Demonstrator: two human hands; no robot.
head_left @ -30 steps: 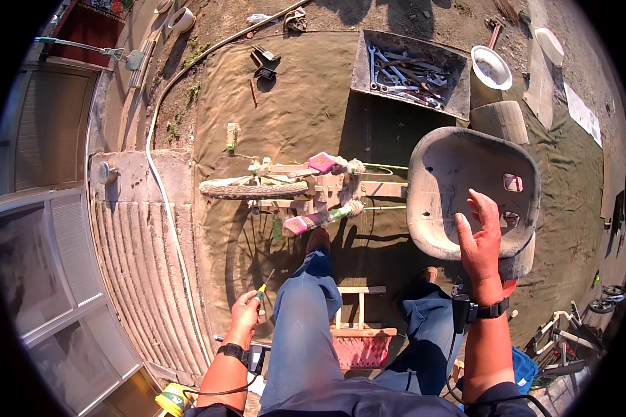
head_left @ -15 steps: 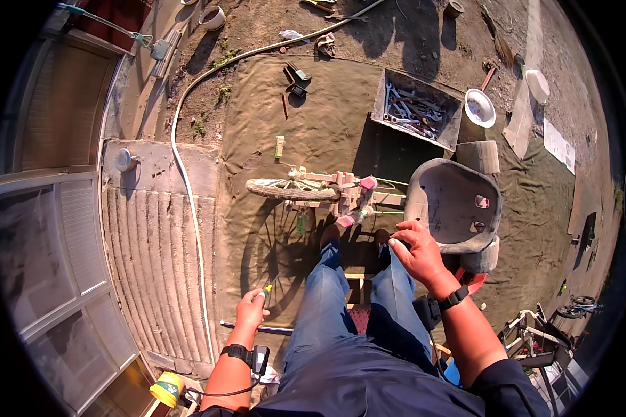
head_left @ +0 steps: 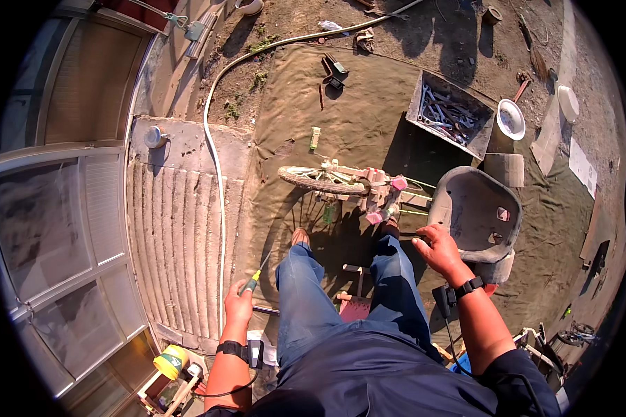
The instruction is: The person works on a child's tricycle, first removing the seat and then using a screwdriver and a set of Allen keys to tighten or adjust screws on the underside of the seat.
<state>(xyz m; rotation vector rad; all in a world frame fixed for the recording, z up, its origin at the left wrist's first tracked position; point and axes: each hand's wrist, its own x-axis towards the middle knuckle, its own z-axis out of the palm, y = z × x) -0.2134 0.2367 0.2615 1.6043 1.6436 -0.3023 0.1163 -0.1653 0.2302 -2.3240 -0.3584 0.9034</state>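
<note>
My left hand [head_left: 238, 304] is closed around a screwdriver [head_left: 252, 283] with a yellow-green handle, its shaft pointing up. My right hand [head_left: 438, 250] is open with curved fingers, just over the lower left edge of a dusty grey molded seat [head_left: 469, 205]; whether it touches cannot be told. The seat belongs to a low pedal vehicle [head_left: 379, 194] with pink pedals and a spoked front wheel [head_left: 313, 179], standing on an olive tarp [head_left: 292, 97]. Below it, between my legs, is a small wooden stool [head_left: 355, 302] with a red seat.
A metal box of wrenches [head_left: 414, 108], a white basin [head_left: 511, 119] and a small black tool [head_left: 334, 80] lie beyond. A pale hose [head_left: 215, 160] crosses ridged concrete steps [head_left: 181, 243] beside a glass door [head_left: 49, 222] at left. A yellow bucket [head_left: 170, 361] is at lower left.
My view has risen and shifted, so the vehicle looks smaller and farther right. My feet have moved. My right hand has come down and left from over the seat. The screwdriver stays in my left hand.
</note>
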